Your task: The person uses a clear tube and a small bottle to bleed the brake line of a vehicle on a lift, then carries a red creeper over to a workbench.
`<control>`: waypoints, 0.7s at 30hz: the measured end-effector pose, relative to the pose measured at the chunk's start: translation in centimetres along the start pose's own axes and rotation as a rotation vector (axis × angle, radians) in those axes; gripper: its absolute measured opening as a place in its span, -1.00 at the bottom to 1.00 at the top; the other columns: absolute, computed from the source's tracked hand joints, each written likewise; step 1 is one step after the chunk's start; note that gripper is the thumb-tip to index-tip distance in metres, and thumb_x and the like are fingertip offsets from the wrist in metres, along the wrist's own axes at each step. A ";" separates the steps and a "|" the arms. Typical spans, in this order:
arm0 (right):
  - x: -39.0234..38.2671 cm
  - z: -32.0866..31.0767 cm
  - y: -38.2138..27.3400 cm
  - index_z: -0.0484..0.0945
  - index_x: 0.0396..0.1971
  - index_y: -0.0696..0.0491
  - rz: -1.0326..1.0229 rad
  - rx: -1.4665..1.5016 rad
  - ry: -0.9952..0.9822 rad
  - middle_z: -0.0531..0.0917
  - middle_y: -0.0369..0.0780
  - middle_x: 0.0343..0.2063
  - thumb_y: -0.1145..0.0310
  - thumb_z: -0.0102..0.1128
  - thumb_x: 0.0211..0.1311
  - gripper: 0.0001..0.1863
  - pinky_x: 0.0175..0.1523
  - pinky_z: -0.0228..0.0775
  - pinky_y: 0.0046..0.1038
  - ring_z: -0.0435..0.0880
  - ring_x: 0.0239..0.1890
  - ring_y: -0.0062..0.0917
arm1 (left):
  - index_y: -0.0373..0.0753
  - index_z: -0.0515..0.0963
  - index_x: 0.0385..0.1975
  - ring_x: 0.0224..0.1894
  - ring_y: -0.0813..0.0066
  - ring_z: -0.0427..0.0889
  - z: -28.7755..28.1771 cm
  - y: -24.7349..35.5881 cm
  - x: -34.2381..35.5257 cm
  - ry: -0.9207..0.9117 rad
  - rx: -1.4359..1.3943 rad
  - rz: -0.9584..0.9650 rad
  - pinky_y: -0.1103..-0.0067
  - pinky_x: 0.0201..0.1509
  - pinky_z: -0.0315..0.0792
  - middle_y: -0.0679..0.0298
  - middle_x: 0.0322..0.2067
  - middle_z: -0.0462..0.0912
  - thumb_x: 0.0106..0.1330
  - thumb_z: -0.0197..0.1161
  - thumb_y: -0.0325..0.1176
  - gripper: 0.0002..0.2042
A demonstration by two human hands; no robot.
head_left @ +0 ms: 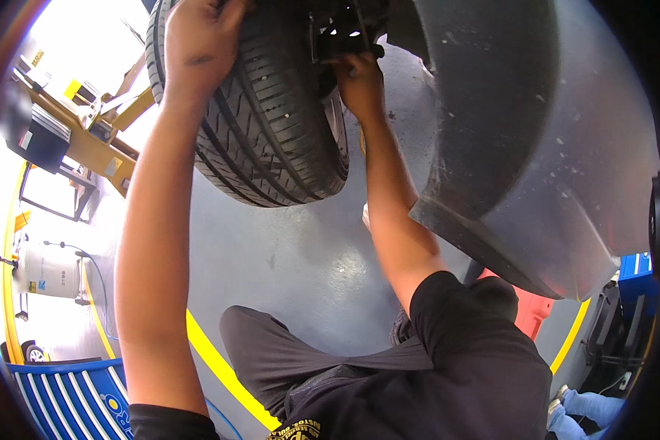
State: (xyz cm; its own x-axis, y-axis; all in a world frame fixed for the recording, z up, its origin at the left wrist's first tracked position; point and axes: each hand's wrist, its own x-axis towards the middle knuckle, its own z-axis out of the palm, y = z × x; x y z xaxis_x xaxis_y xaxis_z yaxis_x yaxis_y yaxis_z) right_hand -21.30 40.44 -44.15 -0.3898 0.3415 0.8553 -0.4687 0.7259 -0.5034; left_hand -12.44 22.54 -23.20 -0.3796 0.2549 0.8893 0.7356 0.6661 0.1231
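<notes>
A black tire [264, 125] hangs above the floor on a car, its grooved tread facing me. My left hand [198, 51] is up against the left part of the tread; its fingertips are cut off by the picture's upper edge. A dark smudge marks the back of this hand. Behind the tire's inner side, my right hand [361, 84] reaches up to dark suspension parts [337, 33]. Its fingers are curled at a dark part there, too shadowed to name. To the right of that forearm hangs the car's grey bumper [557, 154] with its dark wheel-arch liner [484, 95].
The bumper's lower corner sits close to my right forearm. A yellow lift arm [88, 139] stands at left, with a white bucket [48, 270] below it. A blue ribbed panel [66, 396] lies lower left, a red object [532, 312] at right. Someone's jean-clad legs [587, 411] show lower right.
</notes>
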 end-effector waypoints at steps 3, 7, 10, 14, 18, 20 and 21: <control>0.6 0.6 -1.1 0.64 -0.13 0.06 0.317 0.182 -0.259 0.70 -0.07 -0.22 0.25 0.21 0.27 -0.73 0.00 0.48 -0.33 0.68 -0.14 -0.19 | -0.36 0.58 -0.31 -0.25 0.06 0.57 0.3 -1.1 0.0 0.041 0.025 0.104 0.37 -0.12 0.41 0.01 -0.34 0.58 0.25 0.19 -0.39 -0.84; 1.1 0.7 -1.1 0.64 -0.12 0.06 0.382 0.250 -0.259 0.70 -0.04 -0.19 0.22 0.20 0.29 -0.72 0.02 0.47 -0.36 0.68 -0.09 -0.20 | -0.35 0.58 -0.30 -0.22 -0.02 0.56 0.3 -0.4 -0.3 0.010 0.035 0.138 0.34 -0.11 0.42 -0.02 -0.33 0.57 0.27 0.16 -0.42 -0.86; 1.7 0.5 -0.6 0.64 -0.12 0.06 0.383 0.211 -0.239 0.70 -0.05 -0.19 0.23 0.19 0.29 -0.73 0.02 0.47 -0.36 0.69 -0.10 -0.23 | -0.37 0.57 -0.28 -0.17 -0.10 0.56 0.6 -0.1 -0.1 0.046 0.079 0.153 0.27 -0.07 0.42 -0.06 -0.29 0.58 0.28 0.11 -0.45 -0.85; 1.8 0.8 -0.9 0.65 -0.12 0.04 0.391 0.202 -0.248 0.71 -0.06 -0.20 0.24 0.20 0.28 -0.74 0.03 0.46 -0.37 0.69 -0.10 -0.25 | -0.37 0.56 -0.27 -0.18 -0.10 0.56 0.6 -0.5 -0.2 0.058 0.076 0.164 0.29 -0.08 0.43 -0.06 -0.29 0.57 0.29 0.09 -0.46 -0.85; 1.8 0.5 -0.9 0.68 -0.14 0.01 0.349 0.187 -0.302 0.72 -0.08 -0.20 0.24 0.24 0.24 -0.75 0.04 0.47 -0.38 0.69 -0.10 -0.25 | -0.36 0.57 -0.26 -0.17 -0.07 0.57 0.5 -0.1 -0.2 0.044 0.036 0.161 0.30 -0.07 0.44 -0.05 -0.28 0.58 0.28 0.09 -0.48 -0.85; 1.8 0.1 -1.0 0.69 -0.15 0.00 0.355 0.204 -0.294 0.72 -0.09 -0.20 0.25 0.25 0.23 -0.76 0.04 0.47 -0.38 0.69 -0.10 -0.26 | -0.36 0.57 -0.26 -0.17 -0.06 0.57 0.5 0.0 -0.2 0.028 0.032 0.158 0.31 -0.07 0.44 -0.04 -0.27 0.58 0.27 0.09 -0.49 -0.85; 1.8 0.0 -1.2 0.69 -0.16 -0.01 0.362 0.221 -0.289 0.72 -0.09 -0.20 0.26 0.26 0.22 -0.76 0.04 0.47 -0.38 0.69 -0.09 -0.26 | -0.36 0.57 -0.26 -0.16 -0.05 0.58 0.5 -0.2 -0.2 0.044 0.016 0.164 0.31 -0.07 0.44 -0.03 -0.27 0.58 0.27 0.09 -0.49 -0.85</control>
State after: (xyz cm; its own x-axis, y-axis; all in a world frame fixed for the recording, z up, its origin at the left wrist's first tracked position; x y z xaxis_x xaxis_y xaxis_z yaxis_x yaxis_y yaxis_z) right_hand -21.45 40.21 -41.96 -0.7468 0.3456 0.5682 -0.4075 0.4375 -0.8016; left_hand -12.76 22.71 -23.64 -0.2300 0.3306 0.9153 0.7768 0.6289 -0.0319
